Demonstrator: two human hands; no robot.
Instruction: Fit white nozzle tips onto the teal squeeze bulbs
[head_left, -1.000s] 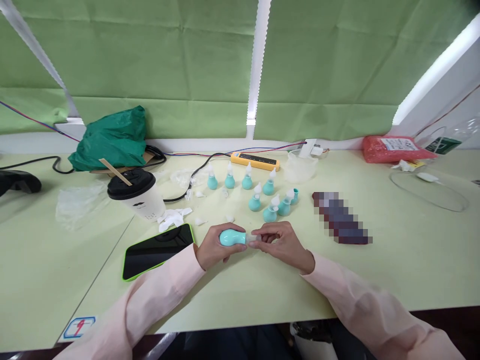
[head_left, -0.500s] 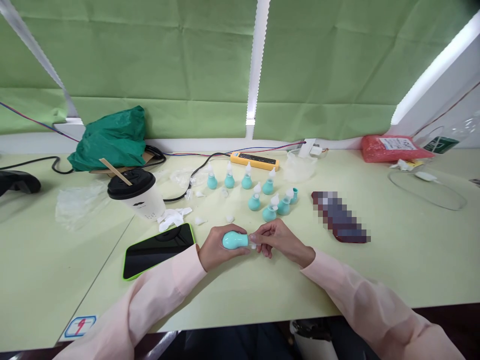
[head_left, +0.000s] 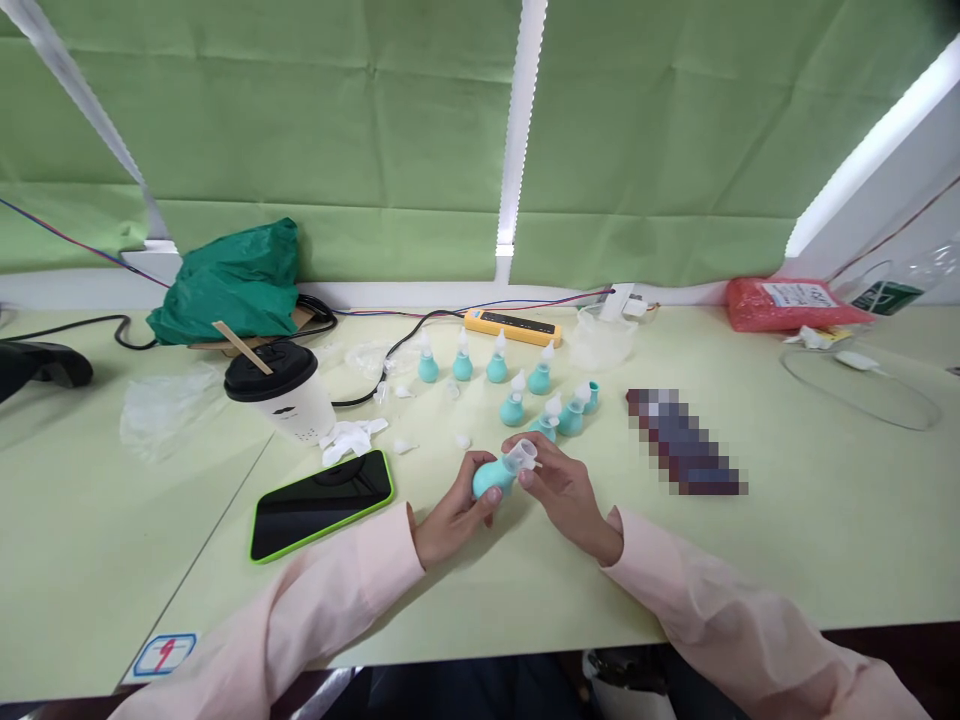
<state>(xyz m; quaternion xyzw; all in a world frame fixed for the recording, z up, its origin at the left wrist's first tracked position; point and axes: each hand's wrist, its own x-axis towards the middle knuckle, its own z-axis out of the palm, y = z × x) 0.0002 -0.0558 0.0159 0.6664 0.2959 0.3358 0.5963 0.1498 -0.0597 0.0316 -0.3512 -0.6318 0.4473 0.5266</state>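
My left hand (head_left: 452, 515) grips a teal rubber bulb (head_left: 491, 478) from below, tilted up to the right. My right hand (head_left: 561, 488) pinches the clear cap-like tip (head_left: 523, 457) at the bulb's mouth. Both wrists wear pale pink sleeves. Just beyond my hands stand several more teal bulbs with white tips (head_left: 513, 384) in a loose group on the pale green table (head_left: 787, 540). A few small white tips (head_left: 463, 440) lie loose near them.
A phone in a green case (head_left: 321, 504) lies left of my hands. Behind it stands a white cup with a black lid (head_left: 281, 392). A green bag (head_left: 234, 284), a yellow power strip (head_left: 513, 326), cables, a red packet (head_left: 795, 302) and a blurred dark object (head_left: 684, 443) lie further out.
Both hands have lifted and shifted slightly right, tilting the bulb from lying sideways to pointing up-right. The clear tip now shows at its mouth between my right fingers.
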